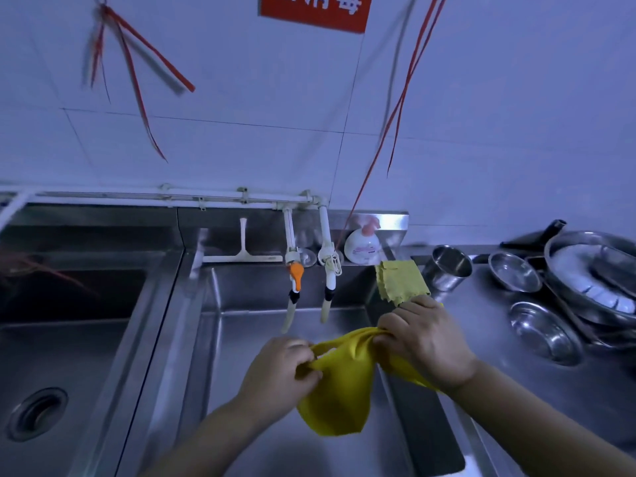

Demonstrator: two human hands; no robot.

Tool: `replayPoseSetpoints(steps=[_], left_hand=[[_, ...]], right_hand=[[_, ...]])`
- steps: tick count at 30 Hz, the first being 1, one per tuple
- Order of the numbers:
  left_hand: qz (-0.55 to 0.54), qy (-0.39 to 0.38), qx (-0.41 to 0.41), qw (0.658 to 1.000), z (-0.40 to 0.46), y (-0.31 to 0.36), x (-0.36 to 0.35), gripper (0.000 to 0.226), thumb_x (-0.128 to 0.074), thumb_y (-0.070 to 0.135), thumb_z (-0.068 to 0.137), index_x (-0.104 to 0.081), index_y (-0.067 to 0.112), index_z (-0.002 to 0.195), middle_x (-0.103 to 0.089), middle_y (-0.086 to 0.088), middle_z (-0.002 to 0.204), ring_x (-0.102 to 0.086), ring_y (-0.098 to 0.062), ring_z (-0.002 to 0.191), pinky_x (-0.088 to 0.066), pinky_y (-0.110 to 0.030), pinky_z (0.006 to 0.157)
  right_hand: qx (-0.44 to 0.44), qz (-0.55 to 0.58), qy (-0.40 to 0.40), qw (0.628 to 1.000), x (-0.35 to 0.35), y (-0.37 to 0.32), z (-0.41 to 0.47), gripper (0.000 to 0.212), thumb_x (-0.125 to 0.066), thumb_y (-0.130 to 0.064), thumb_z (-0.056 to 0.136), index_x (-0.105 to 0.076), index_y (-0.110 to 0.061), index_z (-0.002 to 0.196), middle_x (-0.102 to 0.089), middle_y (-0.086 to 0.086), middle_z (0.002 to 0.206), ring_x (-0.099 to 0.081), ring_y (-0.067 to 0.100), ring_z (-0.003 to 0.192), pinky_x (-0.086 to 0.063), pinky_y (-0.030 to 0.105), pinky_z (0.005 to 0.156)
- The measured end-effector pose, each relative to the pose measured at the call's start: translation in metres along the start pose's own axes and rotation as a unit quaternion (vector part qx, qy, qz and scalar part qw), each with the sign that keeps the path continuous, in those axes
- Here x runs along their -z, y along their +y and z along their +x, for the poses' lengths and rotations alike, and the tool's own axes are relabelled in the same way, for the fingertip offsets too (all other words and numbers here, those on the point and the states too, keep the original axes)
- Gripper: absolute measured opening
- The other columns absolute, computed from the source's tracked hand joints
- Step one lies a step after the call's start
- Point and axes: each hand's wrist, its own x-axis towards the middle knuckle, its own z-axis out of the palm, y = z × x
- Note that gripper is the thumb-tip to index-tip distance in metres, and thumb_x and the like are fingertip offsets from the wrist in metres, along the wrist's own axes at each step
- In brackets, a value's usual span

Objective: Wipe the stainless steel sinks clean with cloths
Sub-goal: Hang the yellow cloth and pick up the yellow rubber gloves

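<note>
Both hands hold one yellow cloth [339,390] above the right-hand sink [275,339]: the left hand [278,370] pinches its near-left edge and the right hand [425,342] bunches its far-right end in curled fingers. The cloth sags between them, probably being gathered into a wad for wiping. A paler folded cloth [401,282] lies on the sink's far-right rim, probably spare, and the left-hand sink [69,339] lies well apart.

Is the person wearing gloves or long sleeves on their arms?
No. The left hand and right hand are both bare, with no gloves. No rings, watch or bracelet show. Both forearms are uncovered as far as the picture's bottom edge, so no sleeve is in view.
</note>
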Motion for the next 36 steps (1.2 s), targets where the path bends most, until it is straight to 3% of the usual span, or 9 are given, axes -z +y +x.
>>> replayPoseSetpoints(steps=[7, 10, 14, 17, 21, 25, 30, 32, 36], left_hand=[[0.047, -0.024, 0.040, 0.998, 0.021, -0.032, 0.033, 0.007, -0.059, 0.029, 0.085, -0.053, 0.031, 0.089, -0.055, 0.016, 0.082, -0.049, -0.007, 0.079, -0.034, -0.019, 0.060], [0.057, -0.049, 0.056, 0.996, 0.039, -0.039, 0.042, 0.019, -0.059, 0.025, 0.086, -0.047, 0.035, 0.095, -0.052, 0.019, 0.090, -0.048, -0.003, 0.083, -0.031, -0.015, 0.060], [0.095, -0.079, 0.041, 0.991, 0.074, -0.041, 0.051, 0.029, -0.060, 0.014, 0.084, -0.056, 0.026, 0.110, -0.053, 0.012, 0.107, -0.049, -0.008, 0.101, -0.037, -0.020, 0.078], [0.204, -0.090, 0.018, 0.975, 0.109, -0.033, 0.067, 0.019, -0.056, 0.018, 0.086, -0.063, 0.023, 0.102, -0.061, 0.007, 0.100, -0.049, -0.015, 0.100, -0.040, -0.030, 0.085], [0.314, -0.007, -0.026, 0.949, 0.166, -0.018, 0.103, 0.010, -0.058, 0.028, 0.085, -0.063, 0.026, 0.094, -0.064, 0.011, 0.092, -0.047, -0.017, 0.101, -0.025, -0.030, 0.078], [0.391, 0.064, -0.086, 0.914, 0.228, -0.010, 0.119, 0.013, -0.065, 0.010, 0.070, -0.067, 0.015, 0.083, -0.067, -0.001, 0.084, -0.055, -0.027, 0.100, -0.024, -0.035, 0.081], [0.444, 0.014, -0.034, 0.895, 0.306, -0.020, 0.098, 0.022, -0.057, 0.016, 0.078, -0.066, 0.018, 0.098, -0.054, -0.003, 0.104, -0.039, -0.026, 0.112, -0.024, -0.033, 0.082], [0.429, 0.023, -0.005, 0.903, 0.334, -0.023, 0.076, 0.017, -0.056, 0.011, 0.078, -0.065, 0.016, 0.092, -0.046, -0.004, 0.099, -0.040, -0.027, 0.106, -0.024, -0.030, 0.072], [0.174, 0.083, 0.079, 0.978, 0.371, -0.029, 0.030, 0.018, -0.053, 0.003, 0.078, -0.064, 0.017, 0.081, -0.041, -0.001, 0.087, -0.049, -0.024, 0.075, -0.030, -0.028, 0.055]], right_hand=[[-0.012, 0.014, 0.003, 1.000, -0.013, 0.006, 0.014, 0.034, -0.054, -0.037, 0.089, -0.068, -0.014, 0.070, -0.063, -0.003, 0.063, -0.059, 0.016, 0.055, -0.050, 0.028, 0.059], [-0.008, 0.021, 0.010, 1.000, -0.021, 0.011, 0.021, 0.036, -0.051, -0.039, 0.092, -0.069, -0.014, 0.071, -0.063, -0.003, 0.065, -0.059, 0.014, 0.056, -0.050, 0.027, 0.059], [-0.004, 0.028, 0.020, 0.999, -0.030, 0.027, 0.035, 0.036, -0.050, -0.038, 0.091, -0.069, -0.015, 0.072, -0.063, -0.004, 0.064, -0.057, 0.013, 0.054, -0.048, 0.026, 0.059], [-0.012, 0.046, 0.037, 0.998, -0.031, 0.049, 0.047, 0.033, -0.053, -0.037, 0.087, -0.070, -0.013, 0.072, -0.064, -0.003, 0.064, -0.059, 0.016, 0.054, -0.050, 0.027, 0.058], [-0.117, 0.089, 0.038, 0.988, -0.030, 0.088, 0.068, 0.021, -0.066, -0.038, 0.074, -0.068, -0.018, 0.076, -0.065, -0.004, 0.063, -0.060, 0.017, 0.056, -0.041, 0.024, 0.058], [-0.259, 0.219, -0.005, 0.941, -0.042, 0.122, 0.092, 0.016, -0.069, -0.042, 0.077, -0.059, -0.034, 0.086, -0.067, -0.010, 0.076, -0.058, 0.010, 0.067, -0.046, 0.028, 0.057], [-0.337, 0.267, -0.059, 0.901, -0.082, 0.146, 0.106, 0.020, -0.070, -0.042, 0.079, -0.052, -0.038, 0.083, -0.064, -0.013, 0.084, -0.058, 0.012, 0.075, -0.042, 0.024, 0.055], [-0.360, 0.265, -0.056, 0.893, -0.096, 0.149, 0.103, 0.019, -0.069, -0.043, 0.079, -0.055, -0.034, 0.088, -0.063, -0.013, 0.082, -0.059, 0.011, 0.075, -0.043, 0.026, 0.057], [-0.373, 0.267, -0.028, 0.888, -0.112, 0.155, 0.089, 0.020, -0.071, -0.037, 0.079, -0.051, -0.038, 0.084, -0.056, -0.018, 0.070, -0.054, 0.005, 0.066, -0.037, 0.015, 0.053]])
